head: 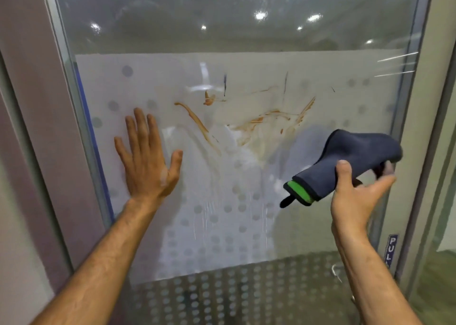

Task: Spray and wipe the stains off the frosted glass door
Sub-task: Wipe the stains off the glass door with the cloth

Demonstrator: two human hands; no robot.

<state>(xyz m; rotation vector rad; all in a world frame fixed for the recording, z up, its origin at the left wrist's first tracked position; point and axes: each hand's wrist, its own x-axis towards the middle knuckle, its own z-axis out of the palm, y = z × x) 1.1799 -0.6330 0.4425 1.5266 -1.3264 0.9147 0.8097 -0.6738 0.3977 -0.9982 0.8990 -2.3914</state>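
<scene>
Frosted glass door (246, 201) stands right before me. My right hand (355, 201), nearest, pinches the dark cloth (355, 154) by thumb and fingers, off the pane. My left hand (145, 156) lies spread flat on the glass, holding nothing. Beyond, orange stains (195, 119) streak the wet frosted band. Risk: a loose pinch drops the cloth; one pass smears the orange wider.
</scene>
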